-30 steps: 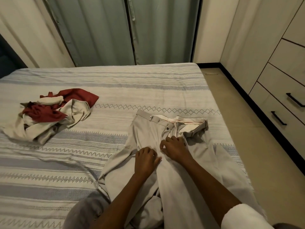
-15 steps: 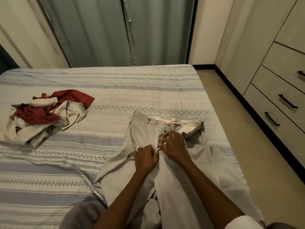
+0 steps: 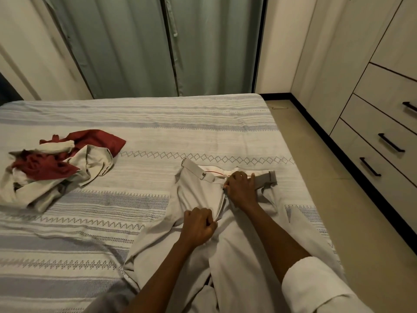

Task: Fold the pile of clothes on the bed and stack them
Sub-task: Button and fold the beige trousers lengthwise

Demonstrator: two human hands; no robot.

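1. While both hands work the fly, the pale grey-beige trousers (image 3: 237, 256) lie lengthwise along the bed's right edge, legs running toward the near edge and bunched there, waistband farthest away.
2. Nearest, the left hand (image 3: 197, 228) is curled into a fist, pinching the lower end of the fly seam and pulling it taut.
3. Just beyond it, the right hand (image 3: 240, 190) presses on the upper fly below the waistband, thumb and fingers pinching at the top of the opening; whether it grips a zip tab I cannot tell.
4. Risk, as I judge it: the far right waistband flap is turned outward and the legs are crumpled near the body, so folding from here would likely trap creases or give a lopsided fold. The right leg lies close to the bed's right edge; a tug could slide it off.
5. Cloth looks light, smooth and limp, with a white lining and a thin red trim showing at the open waist, and a button tab on the left flap.
6. Farther off, near the left edge of the striped grey-and-white bedspread (image 3: 158, 123), a tangled pile of dark red and cream garments (image 3: 56, 166) waits unfolded, well apart from the trousers.
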